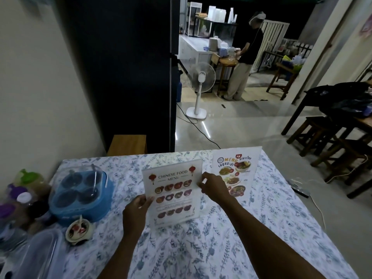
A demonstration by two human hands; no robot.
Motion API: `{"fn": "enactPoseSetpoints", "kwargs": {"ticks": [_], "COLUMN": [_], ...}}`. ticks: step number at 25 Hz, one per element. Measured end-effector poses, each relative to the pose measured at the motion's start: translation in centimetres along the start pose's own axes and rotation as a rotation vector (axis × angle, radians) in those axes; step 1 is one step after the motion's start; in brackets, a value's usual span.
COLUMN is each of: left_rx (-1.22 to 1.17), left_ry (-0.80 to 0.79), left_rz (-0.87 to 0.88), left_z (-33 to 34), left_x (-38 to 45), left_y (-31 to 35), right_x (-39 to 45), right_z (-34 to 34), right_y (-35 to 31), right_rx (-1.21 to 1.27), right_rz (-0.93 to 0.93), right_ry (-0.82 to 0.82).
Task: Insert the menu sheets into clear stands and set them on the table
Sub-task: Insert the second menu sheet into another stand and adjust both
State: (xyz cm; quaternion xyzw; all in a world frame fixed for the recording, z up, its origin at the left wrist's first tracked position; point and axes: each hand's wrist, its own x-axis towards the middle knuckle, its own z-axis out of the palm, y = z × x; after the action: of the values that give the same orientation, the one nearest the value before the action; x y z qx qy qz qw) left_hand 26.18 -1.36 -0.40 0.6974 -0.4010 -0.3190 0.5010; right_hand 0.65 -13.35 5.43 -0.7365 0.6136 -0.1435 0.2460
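A clear stand holding the Chinese food menu sheet (pixel 173 191) stands upright in the middle of the floral tablecloth (pixel 201 248). My left hand (pixel 136 210) grips its lower left edge. My right hand (pixel 214 187) pinches its right edge about halfway up. Behind it to the right, a second clear stand with a Thai menu sheet (pixel 236 171) stands upright near the table's far edge, touched by neither hand.
A blue condiment caddy with a clear lid (pixel 80 196), a small sauce cup (pixel 79 231), bottles and a plastic box (pixel 38 250) crowd the left side. Beyond the table are a wooden stool (pixel 127 144), a floor fan (pixel 199 87), dark tables and a person at a far counter.
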Motion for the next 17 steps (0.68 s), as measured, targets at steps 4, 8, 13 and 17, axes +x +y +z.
{"fn": "enactPoseSetpoints", "kwargs": {"ticks": [4,8,13,17], "left_rx": [0.023,0.081,0.121,0.111], "left_ry": [-0.025,-0.035,-0.053,-0.059], "left_rz": [-0.019,-0.045,-0.043,-0.062], "left_z": [0.1,0.3,0.8,0.8], "left_x": [0.0,-0.3,-0.3,-0.2], "left_y": [-1.1,-3.0,-2.8,-3.0], "right_x": [0.9,1.4,1.8,1.9], "right_z": [0.2,0.3,0.4,0.7], "right_y": [0.2,0.4,0.9,1.0], "right_rx": [0.0,-0.006,-0.024,-0.018], "right_rz": [0.005,-0.017,-0.021,-0.01], "right_ry": [-0.054,-0.086,-0.112,-0.114]}}
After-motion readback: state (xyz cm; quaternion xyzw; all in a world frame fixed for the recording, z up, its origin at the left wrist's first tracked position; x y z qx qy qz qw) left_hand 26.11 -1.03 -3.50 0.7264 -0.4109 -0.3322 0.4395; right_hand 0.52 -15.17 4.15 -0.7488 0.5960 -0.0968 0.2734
